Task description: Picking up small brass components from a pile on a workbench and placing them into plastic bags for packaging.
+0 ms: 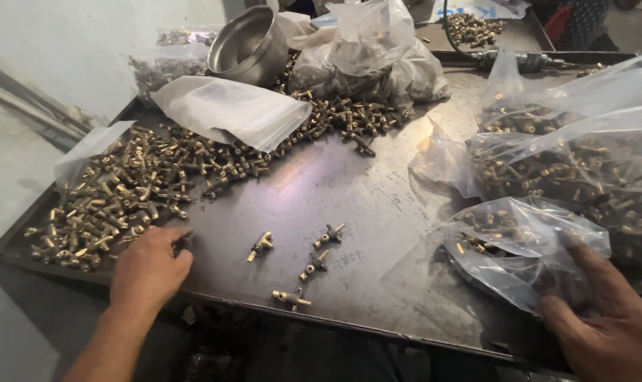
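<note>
Left hand [149, 269] flat on the metal tray [377, 205], fingers loosely curled at the near edge of the brass fittings pile [123, 191], gripping nothing visible. Right hand [607, 322] grasps the near-right plastic bag [526, 247] of fittings. Four loose fittings [314, 265] lie between the hands.

Brass-gold fittings [123, 191], clear bags [526, 240], dark grey tray [377, 212].

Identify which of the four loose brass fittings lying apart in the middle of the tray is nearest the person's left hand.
The leftmost brass fitting, lying alone just right of the left hand. The other three sit further right, towards the bags.
</note>
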